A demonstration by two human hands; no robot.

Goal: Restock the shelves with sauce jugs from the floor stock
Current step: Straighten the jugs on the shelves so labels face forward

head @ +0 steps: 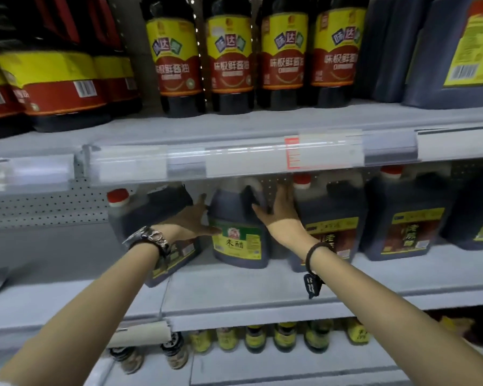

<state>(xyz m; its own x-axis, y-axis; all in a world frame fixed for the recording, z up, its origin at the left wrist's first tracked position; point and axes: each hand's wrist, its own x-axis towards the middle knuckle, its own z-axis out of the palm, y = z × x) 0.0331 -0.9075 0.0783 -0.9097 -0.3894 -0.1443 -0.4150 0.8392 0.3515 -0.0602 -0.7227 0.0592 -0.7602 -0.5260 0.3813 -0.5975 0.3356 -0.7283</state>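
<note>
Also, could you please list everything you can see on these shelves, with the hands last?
Tall sauce bottles: four, dark with yellow-and-red labels, top shelf, middle.
Wide jugs: about three, yellow-and-red labels, top shelf, left.
Blue-dark jugs: at least two, yellow label, top shelf, right.
Price-tag rail: one, clear with white tags, top shelf's front edge.
Vinegar jug: one, dark with green label, middle shelf.
Red-capped jugs: at least four, dark, either side of it.
Small bottles: about six, yellow labels, bottom shelf.
Left hand: watch on wrist, flat against the vinegar jug's left side.
Right hand: dark bracelet, flat against its right side.
</note>
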